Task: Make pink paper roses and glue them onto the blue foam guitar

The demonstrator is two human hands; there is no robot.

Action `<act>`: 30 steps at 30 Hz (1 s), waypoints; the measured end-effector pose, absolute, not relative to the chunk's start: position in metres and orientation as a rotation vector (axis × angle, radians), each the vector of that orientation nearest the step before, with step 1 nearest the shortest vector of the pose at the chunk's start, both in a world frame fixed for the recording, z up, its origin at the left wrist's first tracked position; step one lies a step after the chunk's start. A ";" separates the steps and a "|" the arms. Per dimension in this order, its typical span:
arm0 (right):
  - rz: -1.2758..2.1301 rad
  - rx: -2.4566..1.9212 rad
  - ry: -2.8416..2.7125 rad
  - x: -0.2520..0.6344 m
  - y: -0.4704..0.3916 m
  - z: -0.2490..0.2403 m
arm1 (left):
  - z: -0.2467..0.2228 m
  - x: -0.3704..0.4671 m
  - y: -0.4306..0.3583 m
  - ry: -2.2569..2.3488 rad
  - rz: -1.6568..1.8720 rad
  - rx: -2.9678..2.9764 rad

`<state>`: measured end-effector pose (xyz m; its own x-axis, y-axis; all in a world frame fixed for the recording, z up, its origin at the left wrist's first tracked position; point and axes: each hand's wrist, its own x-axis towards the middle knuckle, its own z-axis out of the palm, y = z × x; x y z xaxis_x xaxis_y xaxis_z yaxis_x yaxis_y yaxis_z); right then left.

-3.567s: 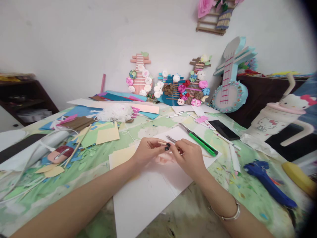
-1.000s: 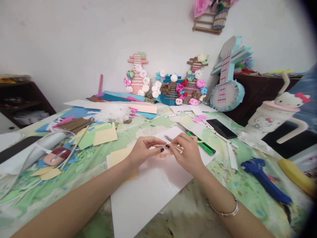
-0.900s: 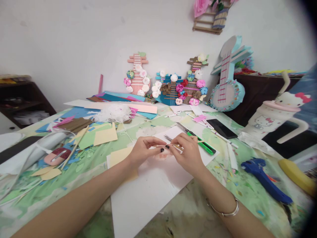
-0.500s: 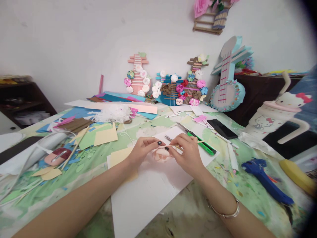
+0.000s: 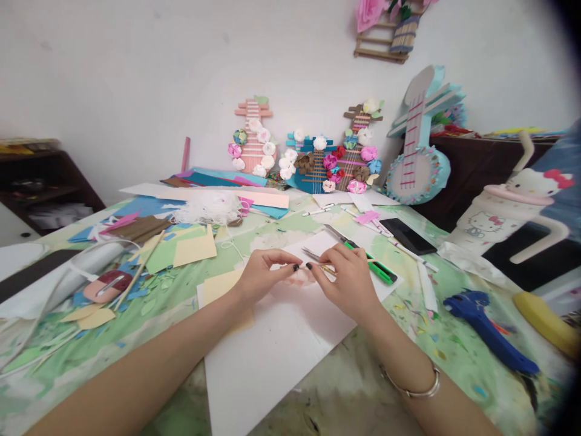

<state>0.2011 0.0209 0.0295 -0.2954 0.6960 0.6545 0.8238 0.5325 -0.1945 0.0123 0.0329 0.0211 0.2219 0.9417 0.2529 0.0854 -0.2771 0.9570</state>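
1. Mottled green cloth (image 5: pixel 181 303) is spreading under flat paper scraps (image 5: pixel 195 249), pale wall (image 5: pixel 158 72) rising behind.
2. Left hand (image 5: pixel 263 275) and right hand (image 5: pixel 347 278) are pinching a ruffled pink piece (image 5: pixel 299 278), fingertips nearly together, over smooth white paper (image 5: pixel 272 357).

The left hand (image 5: pixel 267 274) and right hand (image 5: pixel 347 280) nearly meet at a pale pink, petal-like piece (image 5: pixel 299 278); the left's grip is unclear. The right holds a thin, pale stick (image 5: pixel 372 261). Beneath lies a white paper sheet (image 5: pixel 267 363). Silver metal scissors (image 5: pixel 313 254) show just beyond the right hand, a green-handled utility knife (image 5: pixel 382 271) beside it, a blue plastic glue gun (image 5: pixel 492 331) farther right.
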 end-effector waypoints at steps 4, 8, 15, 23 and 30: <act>-0.189 -1.271 -2.056 0.202 0.023 0.030 | 0.020 0.012 0.033 1.019 1.202 1.632; -0.132 -1.290 -2.052 0.201 0.022 0.030 | 0.019 0.011 0.034 1.034 1.182 1.684; -0.139 -1.299 -2.032 0.199 0.021 0.029 | 0.021 0.011 0.034 0.979 1.110 1.696; -0.149 -1.272 -2.040 0.199 0.022 0.029 | 0.023 0.009 0.033 0.962 1.128 1.559; -0.136 -1.292 -2.038 0.199 0.022 0.028 | 0.022 0.007 0.034 0.924 1.140 1.523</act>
